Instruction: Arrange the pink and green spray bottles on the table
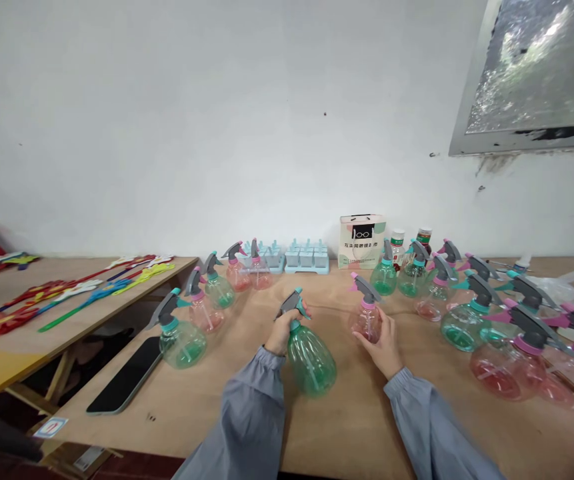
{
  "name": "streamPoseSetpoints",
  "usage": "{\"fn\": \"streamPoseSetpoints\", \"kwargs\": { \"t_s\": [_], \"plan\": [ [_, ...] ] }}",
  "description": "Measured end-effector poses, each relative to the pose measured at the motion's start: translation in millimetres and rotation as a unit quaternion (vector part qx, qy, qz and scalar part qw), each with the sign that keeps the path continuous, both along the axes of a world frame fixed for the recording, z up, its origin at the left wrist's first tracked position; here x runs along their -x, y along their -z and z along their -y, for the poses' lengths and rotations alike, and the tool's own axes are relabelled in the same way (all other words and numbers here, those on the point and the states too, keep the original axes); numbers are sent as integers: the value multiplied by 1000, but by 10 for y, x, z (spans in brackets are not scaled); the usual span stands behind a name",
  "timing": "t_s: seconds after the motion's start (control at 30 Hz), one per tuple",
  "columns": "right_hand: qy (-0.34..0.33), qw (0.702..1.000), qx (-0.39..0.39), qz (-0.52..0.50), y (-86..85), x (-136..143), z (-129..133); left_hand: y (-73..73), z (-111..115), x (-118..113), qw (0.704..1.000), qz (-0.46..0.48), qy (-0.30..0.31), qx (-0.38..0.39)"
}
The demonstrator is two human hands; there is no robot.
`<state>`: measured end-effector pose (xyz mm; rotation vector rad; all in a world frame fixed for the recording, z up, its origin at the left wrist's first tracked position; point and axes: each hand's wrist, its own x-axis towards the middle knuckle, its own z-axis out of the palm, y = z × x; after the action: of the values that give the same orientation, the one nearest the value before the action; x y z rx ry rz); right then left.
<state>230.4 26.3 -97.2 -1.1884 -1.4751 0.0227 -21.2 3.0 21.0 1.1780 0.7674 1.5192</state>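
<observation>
My left hand (287, 328) grips a green spray bottle (313, 363) by its neck and trigger head. The bottle is tilted, its base toward the lower right. Fingers of my right hand (384, 341) are wrapped round the body of a pink spray bottle (365, 323), which is upright with a grey and pink head. To the left, a row of pink and green spray bottles (183, 343) runs back along the table. On the right stand several more pink and green spray bottles (509, 367) in a close group.
A phone (125, 377) lies at the table's left edge. Light blue ice-pop moulds (307, 258), a paper bag (361, 243) and white-capped bottles (397, 240) stand by the wall. Another table (27, 340) at left bears colourful flower-like sticks (87, 293); a gap separates the two tables.
</observation>
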Motion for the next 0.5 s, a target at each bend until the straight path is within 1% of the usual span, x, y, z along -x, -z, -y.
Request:
{"fn": "streamPoseSetpoints", "kwargs": {
  "t_s": [0.07,0.1,0.17,0.23,0.3,0.37,0.5],
  "plan": [
    [-1,1000,1,-2,0,1,0,-76,9,150,994,-83,-55,-38],
    [-2,1000,2,-3,0,3,1,-112,8,247,986,-124,-93,-58],
    [-5,1000,2,-3,-2,9,3,-154,-9,464,959,-190,-190,-86],
    [-9,1000,2,-2,-3,16,7,-129,-37,668,927,-236,-279,-88],
    [-9,1000,3,-2,-5,21,7,-32,-53,816,895,-269,-347,-75],
    [-4,1000,4,-2,-5,21,5,120,-39,891,864,-293,-403,-66],
    [8,1000,2,7,-2,12,-7,460,40,908,823,-325,-461,-70]
  ]
}}
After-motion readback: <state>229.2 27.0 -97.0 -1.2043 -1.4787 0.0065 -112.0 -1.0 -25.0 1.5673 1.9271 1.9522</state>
